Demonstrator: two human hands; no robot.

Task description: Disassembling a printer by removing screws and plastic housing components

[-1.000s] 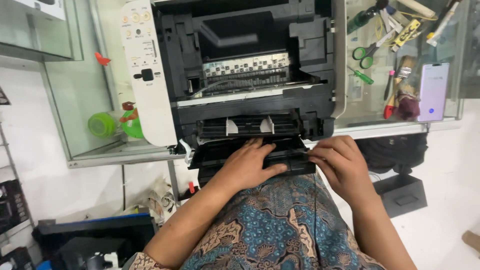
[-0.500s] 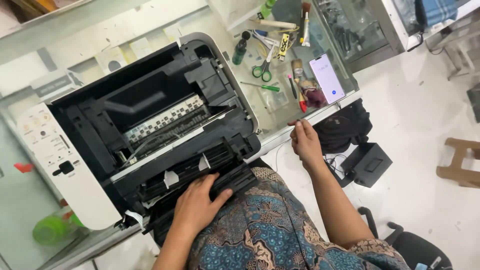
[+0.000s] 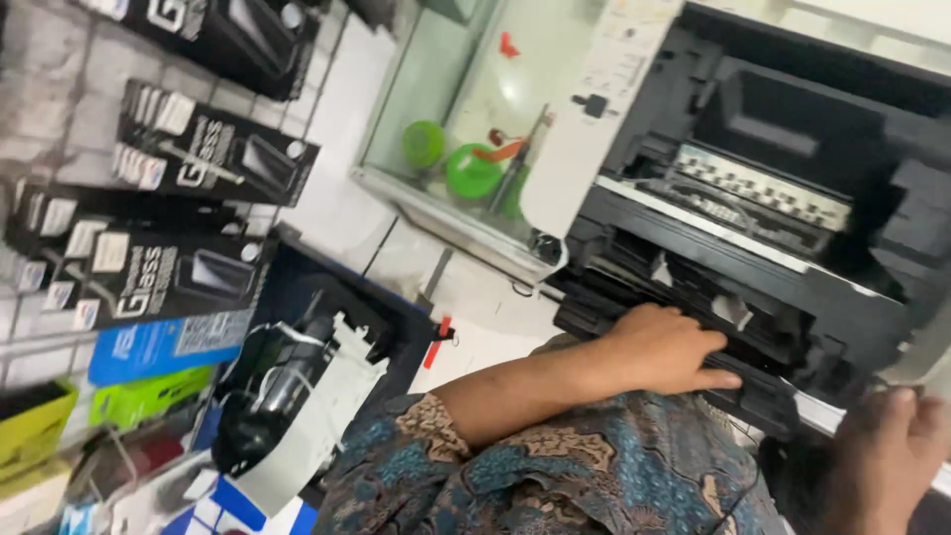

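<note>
The left hand (image 3: 666, 349) lies palm down, fingers stretched flat and together, on the black front tray (image 3: 763, 396) of the opened printer (image 3: 783, 198), pressing on it rather than gripping. The right hand (image 3: 882, 461) sits at the lower right corner of the frame, blurred and partly cut off by the edge, close to the printer's front right corner; whether it is open or closed around anything cannot be told.

The printer fills the upper right of the frame. Its shell is white, with a white control panel (image 3: 609, 79) tilted at its left side, and its inside is black plastic laid bare: a deep dark cavity at the top, a pale strip with a row of small dark marks (image 3: 758, 186) across the middle, and below that a slot with black rollers and guides just above the left hand. It stands on a glass-topped counter (image 3: 436, 198), through which two green round things (image 3: 451, 159) show at top centre.

Along the left edge of the frame, flat black rectangular boxes (image 3: 213, 154) with white lettering hang in tilted rows on a white wall. Beneath them lie a blue box (image 3: 163, 347) and a bright green box (image 3: 149, 396), with a yellow one (image 3: 35, 426) at the far left edge. A black and white device (image 3: 297, 396) stands in the lower middle left, beside the patterned blue sleeve (image 3: 555, 466).
</note>
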